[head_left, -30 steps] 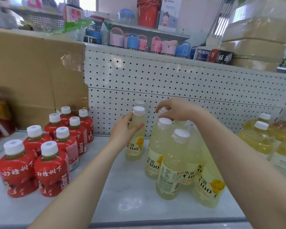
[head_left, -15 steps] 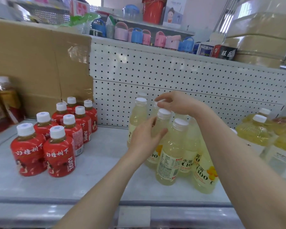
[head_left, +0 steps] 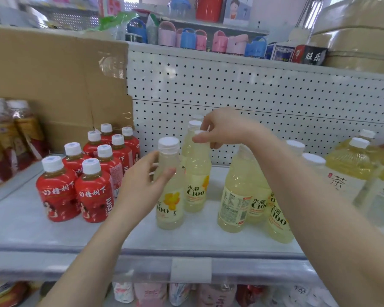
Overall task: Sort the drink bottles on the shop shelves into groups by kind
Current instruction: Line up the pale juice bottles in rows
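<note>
Left hand grips the front bottle at its shoulder; right hand pinches the back bottle by its cap, both upright on the shelf. Full, smooth plastic: likely heavyish, slippery; grip the narrow waist

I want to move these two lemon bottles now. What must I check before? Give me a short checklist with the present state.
1. Left hand grips front lemon bottle: ok.
2. Right hand pinches rear lemon bottle at its top: ok.
3. Both bottles upright on shelf: ok.
4. Front bottle apart from red juice bottles: ok.
5. Front cap screwed tight: cannot tell.
</note>
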`<control>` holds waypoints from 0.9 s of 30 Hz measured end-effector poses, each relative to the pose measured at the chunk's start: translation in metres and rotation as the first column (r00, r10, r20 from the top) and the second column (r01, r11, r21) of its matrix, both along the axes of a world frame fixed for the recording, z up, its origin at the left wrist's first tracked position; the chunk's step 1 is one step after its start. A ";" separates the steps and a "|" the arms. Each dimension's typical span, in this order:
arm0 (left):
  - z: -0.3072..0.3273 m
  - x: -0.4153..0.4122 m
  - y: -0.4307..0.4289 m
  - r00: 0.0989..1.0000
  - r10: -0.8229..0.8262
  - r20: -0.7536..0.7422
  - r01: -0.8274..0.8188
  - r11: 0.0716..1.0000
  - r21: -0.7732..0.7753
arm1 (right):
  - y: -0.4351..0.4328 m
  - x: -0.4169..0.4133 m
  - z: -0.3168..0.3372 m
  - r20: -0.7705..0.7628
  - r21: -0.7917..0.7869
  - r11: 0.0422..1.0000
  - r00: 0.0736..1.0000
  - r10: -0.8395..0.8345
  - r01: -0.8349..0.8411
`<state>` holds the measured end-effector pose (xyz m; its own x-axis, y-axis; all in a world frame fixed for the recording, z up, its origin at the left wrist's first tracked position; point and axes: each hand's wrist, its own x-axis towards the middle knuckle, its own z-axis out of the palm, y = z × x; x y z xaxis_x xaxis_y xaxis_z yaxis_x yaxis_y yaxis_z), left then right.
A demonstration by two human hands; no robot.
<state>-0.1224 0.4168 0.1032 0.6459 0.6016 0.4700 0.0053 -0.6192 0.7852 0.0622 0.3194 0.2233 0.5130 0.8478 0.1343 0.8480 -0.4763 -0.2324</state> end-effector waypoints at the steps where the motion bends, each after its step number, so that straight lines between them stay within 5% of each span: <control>1: 0.000 0.000 -0.001 1.000 -0.010 -0.002 0.010 1.000 0.003 | 0.001 -0.005 -0.002 -0.012 0.023 1.000 1.000 0.004 -0.004; 8: 0.001 0.006 -0.013 0.996 -0.083 0.009 0.083 0.996 0.009 | -0.002 -0.030 -0.013 0.154 0.052 0.997 0.986 -0.062 0.054; 11: -0.004 0.009 -0.014 0.997 -0.072 0.040 0.071 0.997 0.014 | -0.033 -0.030 -0.023 0.195 0.232 0.970 0.974 -0.115 0.068; 14: -0.003 0.007 -0.020 0.981 0.071 0.181 -0.111 0.969 0.222 | -0.090 -0.024 -0.040 0.268 0.557 0.823 0.915 -0.302 0.109; 17: 0.006 0.018 -0.046 0.922 0.021 0.386 -0.164 0.926 0.341 | -0.143 -0.005 -0.064 0.237 0.618 0.729 0.815 -0.529 0.294; 22: 0.012 0.073 -0.101 0.985 -0.151 0.089 0.115 0.939 0.324 | -0.162 0.012 -0.097 0.076 0.526 0.764 0.875 -0.479 0.373; 27: 0.008 0.105 -0.114 0.996 -0.091 -0.015 0.092 0.983 0.160 | -0.162 0.037 -0.109 0.118 0.653 0.716 0.902 -0.416 0.245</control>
<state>-0.0175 0.3031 0.1107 0.6984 0.4573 0.5506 -0.0515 -0.7351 0.6760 0.0987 0.1573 0.1141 0.6222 0.3187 0.7150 0.7308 -0.5639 -0.3846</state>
